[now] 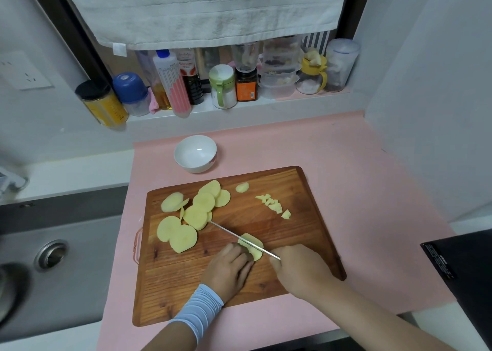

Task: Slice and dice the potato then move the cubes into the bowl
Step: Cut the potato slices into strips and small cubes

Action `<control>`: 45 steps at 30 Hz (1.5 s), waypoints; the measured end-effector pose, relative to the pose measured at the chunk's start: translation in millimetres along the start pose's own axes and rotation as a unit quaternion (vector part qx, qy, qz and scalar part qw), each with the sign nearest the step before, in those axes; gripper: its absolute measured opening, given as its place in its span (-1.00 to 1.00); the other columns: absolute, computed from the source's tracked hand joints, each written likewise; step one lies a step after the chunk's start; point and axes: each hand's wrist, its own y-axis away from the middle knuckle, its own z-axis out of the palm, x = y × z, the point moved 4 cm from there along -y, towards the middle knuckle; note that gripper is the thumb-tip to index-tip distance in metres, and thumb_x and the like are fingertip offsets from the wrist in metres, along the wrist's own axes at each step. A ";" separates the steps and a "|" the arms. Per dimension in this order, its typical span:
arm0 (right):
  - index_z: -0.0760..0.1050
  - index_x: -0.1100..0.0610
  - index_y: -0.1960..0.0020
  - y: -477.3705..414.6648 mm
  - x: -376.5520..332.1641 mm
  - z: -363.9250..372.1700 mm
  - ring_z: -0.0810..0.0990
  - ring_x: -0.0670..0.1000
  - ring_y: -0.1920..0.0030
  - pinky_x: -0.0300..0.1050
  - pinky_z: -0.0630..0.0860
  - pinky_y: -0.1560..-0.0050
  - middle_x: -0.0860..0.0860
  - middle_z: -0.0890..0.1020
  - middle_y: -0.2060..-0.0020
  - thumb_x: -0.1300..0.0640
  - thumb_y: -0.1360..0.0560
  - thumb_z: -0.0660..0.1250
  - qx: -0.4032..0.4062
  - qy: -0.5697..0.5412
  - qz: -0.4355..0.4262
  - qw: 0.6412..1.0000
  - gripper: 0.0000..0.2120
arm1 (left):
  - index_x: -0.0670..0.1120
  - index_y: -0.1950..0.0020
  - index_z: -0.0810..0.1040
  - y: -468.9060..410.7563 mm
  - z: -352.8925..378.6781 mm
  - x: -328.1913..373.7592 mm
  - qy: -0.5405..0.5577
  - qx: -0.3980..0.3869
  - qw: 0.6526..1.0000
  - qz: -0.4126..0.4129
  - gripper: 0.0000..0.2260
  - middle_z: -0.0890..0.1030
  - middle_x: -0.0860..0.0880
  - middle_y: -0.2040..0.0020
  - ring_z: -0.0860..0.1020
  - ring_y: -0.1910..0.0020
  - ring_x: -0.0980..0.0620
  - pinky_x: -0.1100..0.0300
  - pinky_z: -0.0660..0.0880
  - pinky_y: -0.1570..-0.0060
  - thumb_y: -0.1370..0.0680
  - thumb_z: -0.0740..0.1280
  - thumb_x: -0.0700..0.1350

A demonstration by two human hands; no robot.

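Left hand (229,268), pale blue wristband (198,310), lower centre of frame: fingers curled down, fingertips holding the near-left side of a potato piece (254,247) flat on the cutting board (173,284). Thumb not visible.

Right hand (299,269), just right of the left hand: fist closed round the handle of a knife (239,237). The handle is hidden inside the fist. The thin blade runs diagonally up-left from the fist and lies across the top of the held potato piece. Its tip ends at the edge of the slice pile. Can't tell how deep the blade sits in the piece.

Potato slices (191,212), round and overlapping, are on the left half of the board, left of and above the hands. Potato cubes (274,205), a small loose cluster, are on the upper right part of the board, apart from the slices. One small end piece (242,187) lies near the board's top edge, between slices and cubes.

White bowl (197,168) stands upright on the pink counter (346,177), just above the board's top edge, centre frame, not touching it.

Sink (53,255) with drain is at lower left. A shelf of jars and bottles (173,84) runs across the upper centre, with a white towel (213,10) hanging above. A black object (466,265) sits at the right edge.
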 end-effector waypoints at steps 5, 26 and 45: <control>0.59 -0.04 -0.07 16.3 -8.0 -5.1 0.63 0.03 0.15 0.01 0.63 0.08 -0.06 0.66 0.14 -0.13 -0.66 0.09 0.018 0.012 -0.032 0.999 -0.67 | -0.11 0.04 0.63 -1.0 -3.0 2.0 0.016 0.015 1.000 -0.010 -0.94 0.60 -0.02 0.04 0.55 0.11 -0.04 0.12 0.54 0.06 -0.58 0.39 -0.14; 0.50 0.02 0.21 -11.9 2.2 3.6 0.59 0.01 0.23 -0.12 0.47 0.22 -0.04 0.59 0.25 -0.08 -0.63 0.24 -0.056 -0.047 0.045 0.996 -0.71 | -0.12 0.04 0.62 4.4 0.4 -0.1 0.019 0.016 1.000 -0.017 -0.93 0.57 -0.02 0.04 0.53 0.07 -0.03 0.15 0.53 0.03 -0.60 0.37 -0.15; 0.45 -0.08 0.17 29.1 -7.7 -5.7 0.59 -0.03 0.22 -0.10 0.56 0.19 -0.12 0.57 0.28 -0.10 -0.67 0.15 -0.022 -0.018 -0.011 1.000 -0.72 | -0.11 0.09 0.63 7.8 -2.6 -1.5 0.053 0.043 0.997 -0.039 -0.96 0.57 0.03 0.09 0.53 0.10 0.03 0.22 0.53 0.06 -0.55 0.44 -0.18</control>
